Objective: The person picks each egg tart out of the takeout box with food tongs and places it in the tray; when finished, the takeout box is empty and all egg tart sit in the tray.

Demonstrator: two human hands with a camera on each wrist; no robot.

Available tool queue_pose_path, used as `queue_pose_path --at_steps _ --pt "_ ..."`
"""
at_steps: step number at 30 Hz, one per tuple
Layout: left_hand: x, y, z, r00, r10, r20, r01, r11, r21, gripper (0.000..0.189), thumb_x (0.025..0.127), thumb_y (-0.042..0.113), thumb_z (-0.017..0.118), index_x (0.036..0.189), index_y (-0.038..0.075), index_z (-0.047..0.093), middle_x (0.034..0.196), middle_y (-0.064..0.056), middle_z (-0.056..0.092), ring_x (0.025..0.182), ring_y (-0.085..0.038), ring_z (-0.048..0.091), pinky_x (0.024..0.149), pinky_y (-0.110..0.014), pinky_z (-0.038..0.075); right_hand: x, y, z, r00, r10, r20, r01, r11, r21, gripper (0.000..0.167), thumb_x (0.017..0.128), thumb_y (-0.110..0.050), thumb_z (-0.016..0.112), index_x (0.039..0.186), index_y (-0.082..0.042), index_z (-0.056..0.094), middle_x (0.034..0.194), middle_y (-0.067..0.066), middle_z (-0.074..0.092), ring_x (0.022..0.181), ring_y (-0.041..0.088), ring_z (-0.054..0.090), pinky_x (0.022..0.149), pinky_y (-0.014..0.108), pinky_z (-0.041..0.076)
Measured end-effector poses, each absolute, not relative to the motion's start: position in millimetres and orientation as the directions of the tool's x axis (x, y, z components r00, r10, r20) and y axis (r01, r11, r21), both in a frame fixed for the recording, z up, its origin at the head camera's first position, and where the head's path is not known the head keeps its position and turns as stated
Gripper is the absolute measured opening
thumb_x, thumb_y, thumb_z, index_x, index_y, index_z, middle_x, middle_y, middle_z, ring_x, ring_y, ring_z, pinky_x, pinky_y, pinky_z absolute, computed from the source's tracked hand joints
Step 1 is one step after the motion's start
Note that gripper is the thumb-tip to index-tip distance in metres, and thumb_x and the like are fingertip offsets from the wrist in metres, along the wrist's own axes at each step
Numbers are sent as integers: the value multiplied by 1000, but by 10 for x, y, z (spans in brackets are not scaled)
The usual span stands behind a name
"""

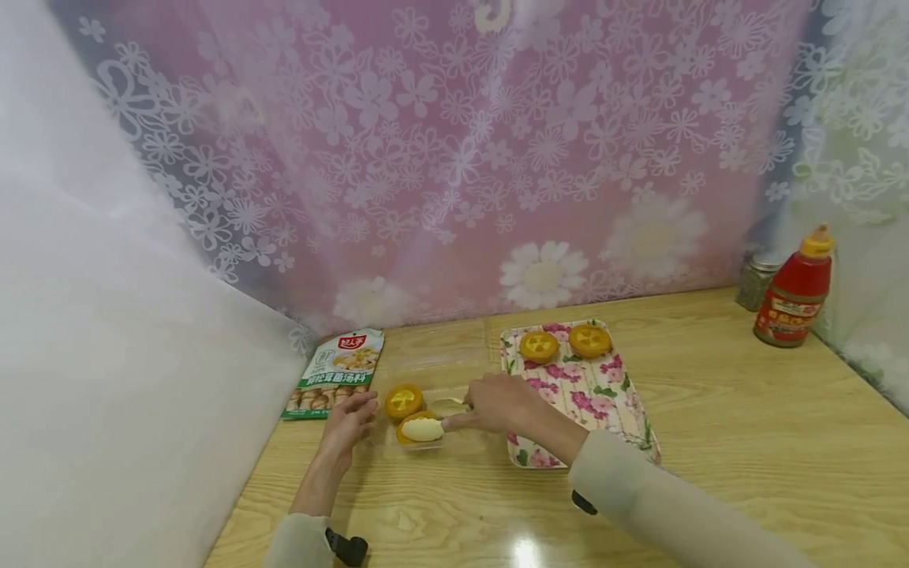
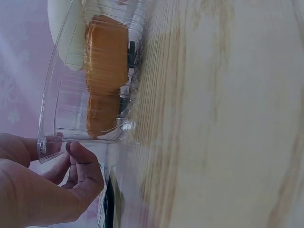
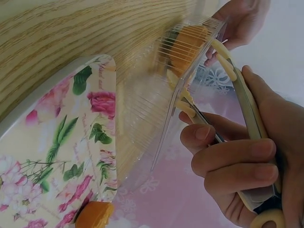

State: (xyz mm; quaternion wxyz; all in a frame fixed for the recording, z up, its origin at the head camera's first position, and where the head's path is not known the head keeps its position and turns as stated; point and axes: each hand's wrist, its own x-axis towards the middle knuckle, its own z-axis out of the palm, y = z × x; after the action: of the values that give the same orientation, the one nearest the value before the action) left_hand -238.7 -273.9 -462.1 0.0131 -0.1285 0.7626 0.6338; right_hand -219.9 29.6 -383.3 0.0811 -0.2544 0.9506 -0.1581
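Two egg tarts, one (image 1: 403, 401) behind the other (image 1: 402, 436), sit in a clear plastic box (image 2: 64, 126). My left hand (image 1: 346, 426) is at the box's left side, thumb and fingers pinching its rim corner in the left wrist view. My right hand (image 1: 503, 404) grips metal tongs (image 3: 250, 107) with cream-coloured tips. One broad tip (image 1: 423, 429) lies over the front tart in the head view; the other (image 1: 447, 407) is behind it, inside the box area. The tongs' arms are spread apart.
Right of the box lies a floral tray (image 1: 589, 404) with two more egg tarts (image 1: 539, 346) at its back end. A green-and-white food packet (image 1: 334, 375) leans at the left. A red sauce bottle (image 1: 793, 292) and a small jar (image 1: 757, 284) stand at the far right.
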Motion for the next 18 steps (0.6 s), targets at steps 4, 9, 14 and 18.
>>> queue_pose_path --at_steps 4,9,14,18 --pt "-2398 -2746 -4645 -968 -180 -177 -207 160 965 43 108 19 60 146 -2 56 127 -15 61 101 -23 61 83 -34 55 -2225 282 -3869 -850 -520 -85 -462 814 -352 56 94 -65 66 105 -12 84 50 -4 48 45 8 26 46 26 25" --pt "-2402 -2752 -4647 -966 -177 -187 -213 145 966 44 108 18 60 147 -2 54 130 -16 60 102 -22 61 85 -35 55 -2254 268 -3900 -841 -531 -105 -459 803 -381 53 95 -63 66 88 -12 82 48 -7 36 45 7 26 47 26 25" --pt "-2398 -2748 -4639 -966 -171 -195 -219 136 966 45 108 18 59 148 -2 54 135 -18 56 106 -24 60 86 -35 55 -2255 248 -3897 -840 -528 -123 -447 803 -394 50 96 -60 67 100 -13 84 55 -7 53 48 8 34 49 27 29" --pt "-2394 -2749 -4629 -966 -172 -192 -216 136 967 44 108 18 60 147 -2 55 133 -15 57 105 -24 60 86 -35 55 -2250 235 -3895 -834 -536 -131 -449 797 -403 46 97 -57 67 110 -16 84 70 -4 69 52 9 41 51 28 32"
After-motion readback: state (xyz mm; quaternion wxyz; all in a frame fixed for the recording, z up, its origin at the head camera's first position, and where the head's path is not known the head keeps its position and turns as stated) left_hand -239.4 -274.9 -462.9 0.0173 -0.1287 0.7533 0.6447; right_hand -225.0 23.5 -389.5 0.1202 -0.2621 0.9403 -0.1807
